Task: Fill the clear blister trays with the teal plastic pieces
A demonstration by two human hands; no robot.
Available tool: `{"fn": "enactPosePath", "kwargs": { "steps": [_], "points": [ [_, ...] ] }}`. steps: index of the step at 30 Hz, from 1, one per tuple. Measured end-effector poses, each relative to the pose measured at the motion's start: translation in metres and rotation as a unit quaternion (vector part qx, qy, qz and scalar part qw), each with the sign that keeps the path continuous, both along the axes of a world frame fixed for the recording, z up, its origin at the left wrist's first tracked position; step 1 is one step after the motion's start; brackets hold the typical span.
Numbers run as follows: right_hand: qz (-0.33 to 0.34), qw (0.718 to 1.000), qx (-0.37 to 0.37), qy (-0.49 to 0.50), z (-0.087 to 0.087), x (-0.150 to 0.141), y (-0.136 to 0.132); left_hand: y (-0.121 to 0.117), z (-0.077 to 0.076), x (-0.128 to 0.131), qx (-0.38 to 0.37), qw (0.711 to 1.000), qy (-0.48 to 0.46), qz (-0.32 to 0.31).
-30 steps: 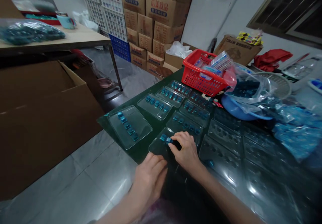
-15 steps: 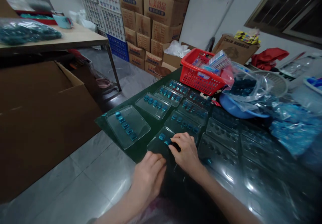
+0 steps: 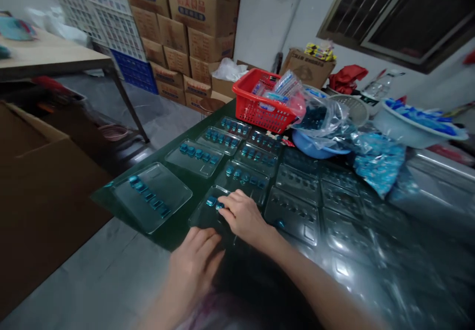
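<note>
View: The head camera looked forward and down across a dark green mat laid on a glossy table.

Right hand: The right hand (image 3: 243,216) reached over a clear blister tray (image 3: 206,223), its fingertips (image 3: 222,210) against a small blue cube (image 3: 220,205).

Left hand: The left hand (image 3: 193,265) lay just below that tray at its near edge, fingers extended, holding nothing visible.

Grip: The right fingers were gathered close together on the cube, though whether they clamped it could not be told. The left fingers were loosely together, not closed on anything.

Blue cube: It sat at the tray's far left, just beside a second blue cube (image 3: 211,201).

Filled trays: More clear trays held rows of blue cubes, including one (image 3: 152,196) left of the hands and others beyond them.

Right of the hands: Darker trays with hollow wells (image 3: 293,216) covered the table, with one blue piece (image 3: 280,224) in the nearest.

Far end: A red plastic basket (image 3: 256,107) held packaged items beside a blue basin (image 3: 311,147) under a clear bag. A white bowl (image 3: 415,127) held blue items.

Background: Cardboard cartons (image 3: 200,18) stood stacked against the wall.
</note>
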State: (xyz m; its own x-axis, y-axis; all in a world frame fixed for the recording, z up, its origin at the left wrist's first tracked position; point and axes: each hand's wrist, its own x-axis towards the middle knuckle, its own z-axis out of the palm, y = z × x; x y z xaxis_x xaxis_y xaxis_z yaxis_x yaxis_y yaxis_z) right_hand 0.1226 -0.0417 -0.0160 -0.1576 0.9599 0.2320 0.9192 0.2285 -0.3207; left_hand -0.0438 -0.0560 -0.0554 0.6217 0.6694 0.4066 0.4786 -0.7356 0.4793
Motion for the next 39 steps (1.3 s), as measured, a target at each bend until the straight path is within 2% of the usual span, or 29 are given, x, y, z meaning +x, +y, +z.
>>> {"fn": "enactPosePath", "kwargs": {
  "steps": [4,6,9,11,15,18,21,23,24,26,28,29,31,35,39],
  "points": [
    [-0.099,0.994,0.025,0.031,0.018,0.054,-0.04,0.001,-0.001,0.006,0.011,1.0,0.016,0.015],
    [-0.126,0.992,-0.023,0.004,0.021,0.083,-0.062,0.001,-0.001,0.007,0.011,1.0,0.015,0.017],
    [-0.097,0.988,-0.113,-0.032,0.016,0.109,-0.083,0.001,0.0,0.008,0.01,1.0,0.015,0.013],
    [-0.06,0.987,-0.139,-0.044,0.011,0.114,-0.087,0.001,0.001,0.008,0.008,1.0,0.019,0.01],
    [0.002,0.988,-0.146,-0.051,0.003,0.113,-0.08,0.001,0.0,0.007,0.009,1.0,0.021,0.014],
    [0.007,0.99,-0.138,-0.023,0.002,0.116,-0.078,0.001,-0.001,0.006,-0.005,1.0,0.007,0.008],
    [-0.024,0.989,-0.125,0.072,0.005,0.115,-0.08,0.001,0.004,0.006,-0.035,0.998,-0.054,0.015],
    [-0.037,0.978,-0.122,0.166,0.009,0.106,-0.081,-0.002,0.013,0.01,-0.094,0.989,-0.108,0.023],
    [-0.037,0.969,-0.119,0.211,0.012,0.099,-0.082,-0.004,0.02,0.013,-0.147,0.981,-0.122,0.015],
    [-0.032,0.952,-0.109,0.284,0.017,0.079,-0.081,-0.009,0.034,0.023,-0.308,0.943,-0.125,-0.026],
    [-0.026,0.945,-0.092,0.313,0.019,0.057,-0.078,-0.013,0.044,0.032,-0.456,0.877,-0.139,-0.055],
    [-0.023,0.946,-0.079,0.313,0.02,0.047,-0.077,-0.014,0.047,0.036,-0.5,0.85,-0.157,-0.053],
    [-0.015,0.952,-0.056,0.301,0.019,0.032,-0.074,-0.015,0.047,0.04,-0.53,0.824,-0.197,-0.028],
    [-0.002,0.947,-0.052,0.316,0.012,0.018,-0.069,-0.014,0.041,0.037,-0.5,0.836,-0.226,0.005],
    [-0.022,0.911,-0.119,0.395,0.003,0.018,-0.069,-0.012,0.04,0.031,-0.42,0.884,-0.204,-0.004]
  ]
}}
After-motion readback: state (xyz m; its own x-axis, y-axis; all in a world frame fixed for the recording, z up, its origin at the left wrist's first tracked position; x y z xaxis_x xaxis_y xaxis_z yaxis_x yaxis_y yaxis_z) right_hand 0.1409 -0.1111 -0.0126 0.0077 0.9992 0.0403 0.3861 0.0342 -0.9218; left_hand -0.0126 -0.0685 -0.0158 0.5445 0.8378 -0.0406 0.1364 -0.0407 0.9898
